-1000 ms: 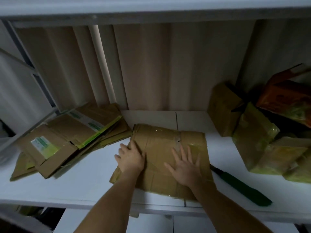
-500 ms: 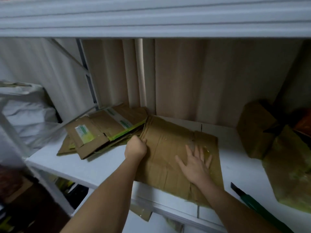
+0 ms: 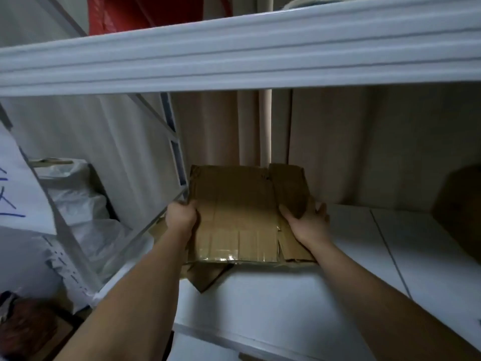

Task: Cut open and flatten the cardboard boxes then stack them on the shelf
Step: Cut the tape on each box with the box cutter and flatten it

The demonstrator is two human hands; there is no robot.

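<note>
A flattened brown cardboard box [image 3: 236, 217], with clear tape along its near edge, is held at the left end of the white shelf [image 3: 351, 269]. My left hand [image 3: 181, 217] grips its left edge and my right hand [image 3: 305, 222] grips its right edge. The box lies over a pile of other flattened cardboard [image 3: 205, 277], of which only corners show beneath it at the front and left.
The upper white shelf board [image 3: 234, 58] hangs low across the view. A beige curtain [image 3: 338, 147] backs the shelf. A dark cardboard box [image 3: 458, 209] stands at the right. White plastic bags [image 3: 83, 212] and the shelf frame [image 3: 171, 142] lie to the left.
Both hands went from pressing on the cardboard to gripping its side edges and carried it left over the pile of flattened boxes. The view turned left; the green knife left the frame.
</note>
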